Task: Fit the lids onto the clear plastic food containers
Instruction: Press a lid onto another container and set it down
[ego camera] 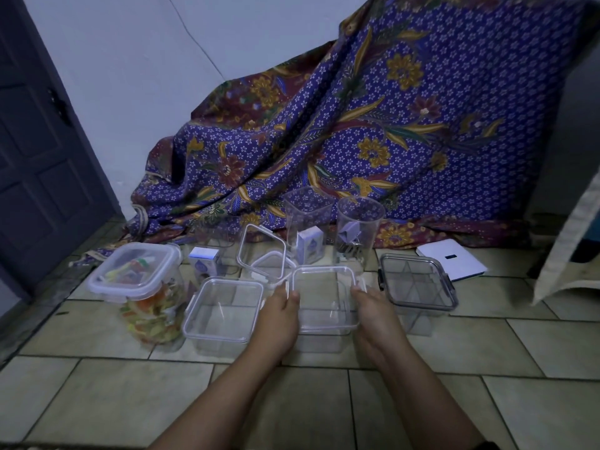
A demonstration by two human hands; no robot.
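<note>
A clear square container (324,306) with its lid on top sits on the tiled floor in the middle. My left hand (281,315) grips its left side and my right hand (373,311) its right side. To the left stands a second clear container (224,315) with a lid resting on it. Behind them a loose clear lid (261,251) leans tilted against another container. At the right is a divided container (417,285) closed with a dark-rimmed lid. At the far left a lidded container (141,287) holds colourful snacks.
Two tall open clear containers, a square one (306,219) and a round one (358,228), stand at the back with small boxes in them. A small white box (204,259), a white flat device (451,258), a draped patterned cloth (373,125) and a dark door (39,141) surround the spot.
</note>
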